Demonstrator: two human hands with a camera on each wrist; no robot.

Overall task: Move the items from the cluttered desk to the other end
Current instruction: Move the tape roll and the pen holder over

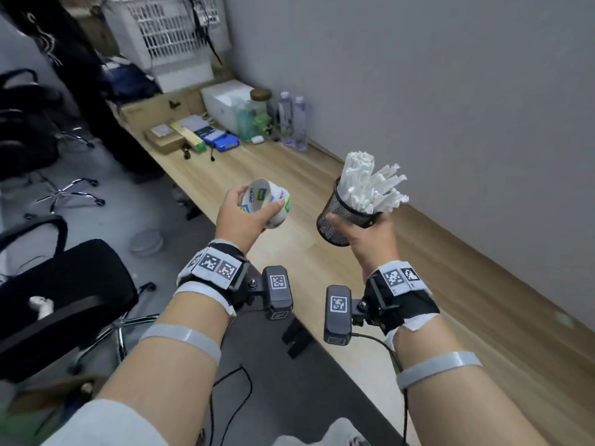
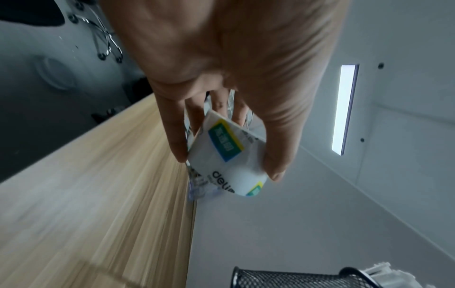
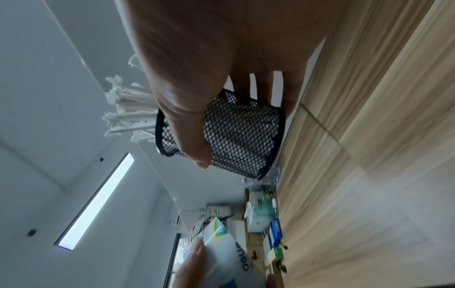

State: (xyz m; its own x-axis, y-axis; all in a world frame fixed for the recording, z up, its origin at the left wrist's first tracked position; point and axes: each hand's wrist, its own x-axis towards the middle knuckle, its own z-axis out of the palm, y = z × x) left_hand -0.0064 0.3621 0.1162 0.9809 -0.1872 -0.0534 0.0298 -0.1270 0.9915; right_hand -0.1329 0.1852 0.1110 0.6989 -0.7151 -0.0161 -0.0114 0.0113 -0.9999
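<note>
1. Above the bare middle of the worktop (image 1: 289,175): the right hand (image 1: 363,239) grips the mesh cup (image 1: 341,217) of white sticks (image 1: 370,181), tilted; the left hand (image 1: 238,217) clasps the tape roll (image 1: 267,201).
2. Level the cup, or the sticks may slide out.
3. Likely goal is the far cluster by the bottles (image 1: 291,123); set both down in a free spot.

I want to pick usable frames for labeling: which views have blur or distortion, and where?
Head view: wide-angle bending at the edges, tape roll and mesh cup fairly sharp. Left wrist view: desk streaked by motion blur. Right wrist view: desk and far clutter smeared, mesh cup clearer.
</note>
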